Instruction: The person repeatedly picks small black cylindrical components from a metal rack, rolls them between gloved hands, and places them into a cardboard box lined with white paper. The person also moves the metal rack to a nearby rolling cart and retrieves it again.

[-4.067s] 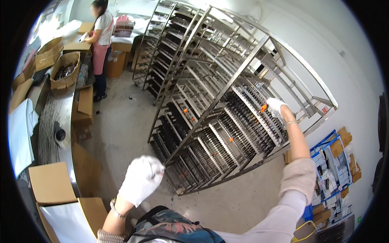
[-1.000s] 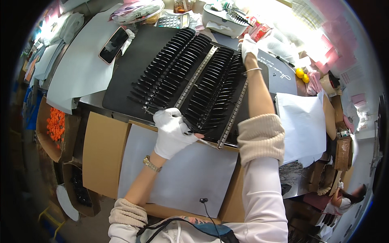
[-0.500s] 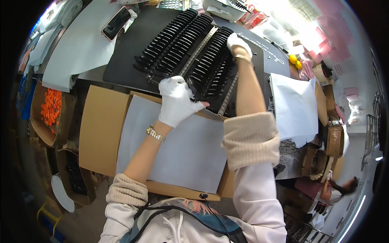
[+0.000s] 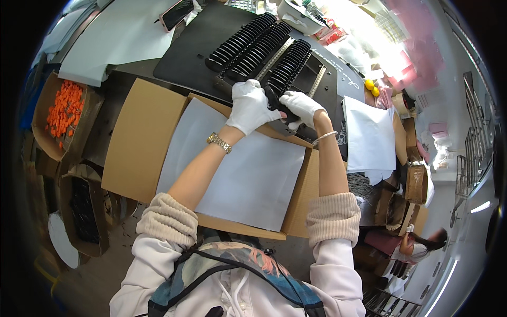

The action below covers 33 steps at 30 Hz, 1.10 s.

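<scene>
Black curved pieces, closely stacked, form long rows on a dark board (image 4: 185, 47). The left rows (image 4: 253, 47) lie beside a pale metal strip (image 4: 274, 58); the right row (image 4: 290, 63) runs toward me. At its near end my gloved left hand (image 4: 249, 105) is closed against a black piece (image 4: 273, 98), thumb pointing right. My gloved right hand (image 4: 301, 108) grips the same end from the other side, fingers bent. Their palms hide most of what they hold, and its exact kind is unclear. A second metal strip (image 4: 318, 82) lies right of the right hand.
Directly before me is an open cardboard box (image 4: 132, 142) with white sheeting (image 4: 237, 169) on top. Orange pieces fill a carton (image 4: 66, 113) at left. A phone (image 4: 177, 15) lies at the back left, white sheets (image 4: 369, 137) at right. Another person (image 4: 414, 245) is at far right.
My right hand has come from the rows' far end to the near end, beside my left. My left hand has shifted slightly right. The outermost right row no longer shows beside its metal strip.
</scene>
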### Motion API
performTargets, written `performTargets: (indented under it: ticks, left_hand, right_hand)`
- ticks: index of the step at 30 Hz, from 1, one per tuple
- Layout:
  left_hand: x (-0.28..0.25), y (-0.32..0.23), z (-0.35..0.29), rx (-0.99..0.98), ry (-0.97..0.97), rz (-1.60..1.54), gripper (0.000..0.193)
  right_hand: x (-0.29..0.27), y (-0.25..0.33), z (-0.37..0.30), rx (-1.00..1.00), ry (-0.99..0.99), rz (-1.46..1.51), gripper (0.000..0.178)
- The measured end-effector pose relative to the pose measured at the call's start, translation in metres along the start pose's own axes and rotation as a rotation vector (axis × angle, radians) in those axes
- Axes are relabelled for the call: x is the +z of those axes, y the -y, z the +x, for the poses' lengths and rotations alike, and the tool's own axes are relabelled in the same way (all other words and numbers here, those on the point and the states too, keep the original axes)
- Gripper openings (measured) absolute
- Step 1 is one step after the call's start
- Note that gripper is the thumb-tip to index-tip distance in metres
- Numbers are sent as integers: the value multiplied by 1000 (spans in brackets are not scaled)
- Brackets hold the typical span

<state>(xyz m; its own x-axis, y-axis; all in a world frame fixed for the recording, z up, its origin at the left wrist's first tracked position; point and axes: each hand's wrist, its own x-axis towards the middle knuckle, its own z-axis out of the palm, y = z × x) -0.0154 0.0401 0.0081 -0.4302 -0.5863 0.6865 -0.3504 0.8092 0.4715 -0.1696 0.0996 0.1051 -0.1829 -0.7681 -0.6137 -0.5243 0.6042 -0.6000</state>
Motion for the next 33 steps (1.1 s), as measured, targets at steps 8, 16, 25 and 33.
performTargets:
  ticks: [8, 16, 25, 33]
  left_hand:
    - [-5, 6, 0, -41, 197, 59, 44]
    - [-72, -15, -41, 69, 4, -436, 66]
    - [-143, -30, -95, 199, 939, 137, 14]
    - [-132, -36, -143, -836, 523, -516, 39]
  right_hand:
    - [18, -9, -19, -27, -83, 184, 47]
    - [111, -23, -63, -87, -676, 56, 35]
    - [183, -28, -107, -299, -238, -211, 21]
    - [211, -40, -83, -1, -168, 1036, 34]
